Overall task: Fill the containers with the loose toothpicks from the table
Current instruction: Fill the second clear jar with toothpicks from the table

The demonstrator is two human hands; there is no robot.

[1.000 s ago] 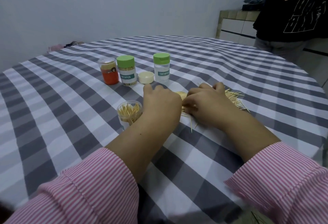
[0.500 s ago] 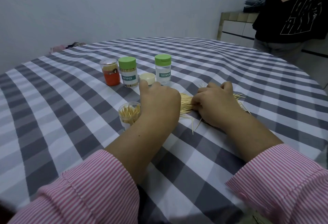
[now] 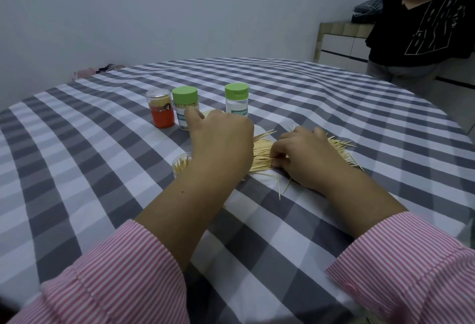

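**Right fingers now working the pile; open container waits at my left**

The worktop [image 3: 77,164], under its grey check cloth, carries everything, and the largest thing between my fingers is the heap of loose toothpicks [image 3: 262,154]. Compared with a second ago, more of that heap shows: it fans out in the gap between my two hands, with a few strays lying nearer me than my right fingers.

My left hand [image 3: 223,143] sits a little farther out than it did, its back to the camera; its fingers are curled under and I cannot tell whether they hold any sticks. My right hand [image 3: 308,159] has shifted too: its fingers [image 3: 279,155] are now bent and pressed together on the near edge of the heap, pinching at a bunch of sticks.

Just left of my left fingers stands the open clear container [image 3: 181,165], part filled, sticks standing in it. Beyond my left fingers are the green-capped jar [image 3: 185,107], the second green-capped jar [image 3: 236,100] and the orange jar [image 3: 159,109]; a pale loose lid [image 3: 207,113] peeks out behind my knuckles.

I judge this a gathering step: a bunch is being squared up, not yet lifted. Most of the pile remains on the cloth, so the task looks far from done.
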